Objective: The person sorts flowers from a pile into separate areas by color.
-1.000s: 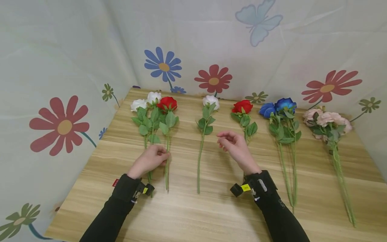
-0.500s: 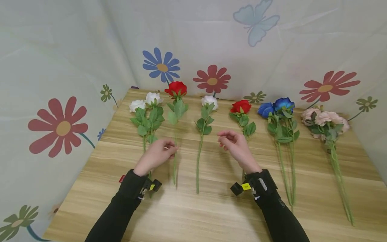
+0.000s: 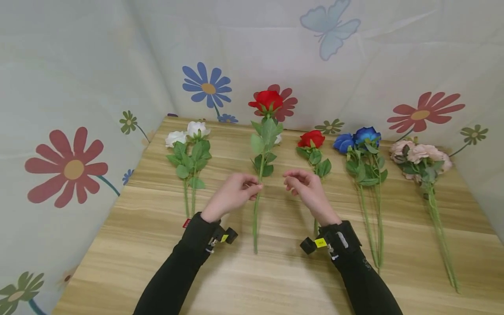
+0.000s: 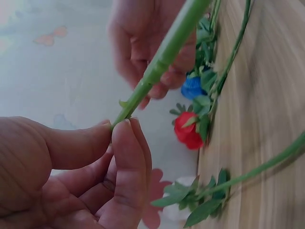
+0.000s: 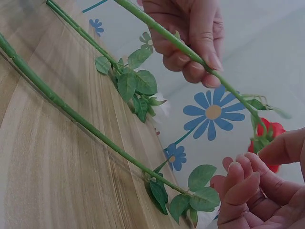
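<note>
My left hand (image 3: 231, 195) pinches the green stem of a red rose (image 3: 267, 101) between thumb and fingertips. In the left wrist view that stem (image 4: 164, 59) runs slanting up past the hand, raised off the table. Below and behind it a single white rose (image 3: 278, 138) lies on the wood, mostly covered in the head view. My right hand (image 3: 310, 195) hovers just right of the held stem, its fingers loosely bent, with nothing between them in the right wrist view. Another red rose (image 3: 311, 139) lies beyond the right hand, part of its stem hidden by that hand.
Two white roses (image 3: 197, 129) lie at the left of the wooden table (image 3: 130, 245). Blue roses (image 3: 367, 135) lie right of the right hand, and a pink bunch (image 3: 426, 154) farther right. A printed cloth (image 3: 244, 39) stands behind the table's back edge.
My left hand has lifted the red rose from beside the two white roses and carried it right, over the single white rose. The right hand stays about where it was.
</note>
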Tool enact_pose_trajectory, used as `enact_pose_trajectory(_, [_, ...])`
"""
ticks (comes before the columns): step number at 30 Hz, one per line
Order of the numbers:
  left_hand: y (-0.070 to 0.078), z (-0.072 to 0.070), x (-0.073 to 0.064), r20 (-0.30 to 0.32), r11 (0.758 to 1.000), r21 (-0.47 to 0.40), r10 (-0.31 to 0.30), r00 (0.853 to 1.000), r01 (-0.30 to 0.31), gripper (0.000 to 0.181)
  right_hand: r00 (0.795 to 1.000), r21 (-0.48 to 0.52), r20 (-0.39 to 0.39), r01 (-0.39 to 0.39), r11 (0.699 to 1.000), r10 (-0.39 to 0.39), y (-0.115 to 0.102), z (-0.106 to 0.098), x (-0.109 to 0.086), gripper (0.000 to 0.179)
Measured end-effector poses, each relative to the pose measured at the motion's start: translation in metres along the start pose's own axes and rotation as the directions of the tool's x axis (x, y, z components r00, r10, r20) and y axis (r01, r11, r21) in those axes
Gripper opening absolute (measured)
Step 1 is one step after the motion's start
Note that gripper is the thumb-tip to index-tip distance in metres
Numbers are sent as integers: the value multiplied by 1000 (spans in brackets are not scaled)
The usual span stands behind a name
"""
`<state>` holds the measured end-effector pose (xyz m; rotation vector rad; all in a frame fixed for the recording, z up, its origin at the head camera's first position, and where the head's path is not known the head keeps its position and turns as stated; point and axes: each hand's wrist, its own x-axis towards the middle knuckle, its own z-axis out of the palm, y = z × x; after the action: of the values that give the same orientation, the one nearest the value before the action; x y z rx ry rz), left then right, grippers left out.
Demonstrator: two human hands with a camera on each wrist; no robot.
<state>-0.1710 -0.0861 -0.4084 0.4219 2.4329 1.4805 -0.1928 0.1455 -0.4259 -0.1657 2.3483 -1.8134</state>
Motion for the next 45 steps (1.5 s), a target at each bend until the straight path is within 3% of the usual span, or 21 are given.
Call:
enact_pose_trajectory(8, [-1, 14, 7, 65, 997, -28, 69, 995, -67, 21, 999, 10, 24, 28, 1000, -28, -1, 1, 1, 31])
enact_pose_trajectory(20, [-1, 31, 10, 133, 998, -38, 60, 989, -55, 21, 998, 21, 49, 36, 999, -37, 1, 6, 0, 36])
enact_pose_trajectory(26, [-1, 38, 11, 145, 997, -8, 83, 986, -83, 21, 999, -2, 48, 18, 1000, -18, 1, 8, -1, 34])
enact_pose_trajectory(34, [-1, 43, 12, 132, 993, -1, 115, 985, -116, 23, 999, -29, 43, 25, 999, -24, 2, 6, 1, 31])
enact_pose_trajectory(38, [-2, 41, 11, 124, 995, 3, 100, 987, -101, 23, 998, -46, 28, 49, 998, -48, 0, -2, 1, 30])
enact_pose_trajectory(45, [-4, 27, 8, 26, 992, 110, 60, 998, -63, 30, 994, -156, -15, 101, 983, -104, 1, -27, 4, 28])
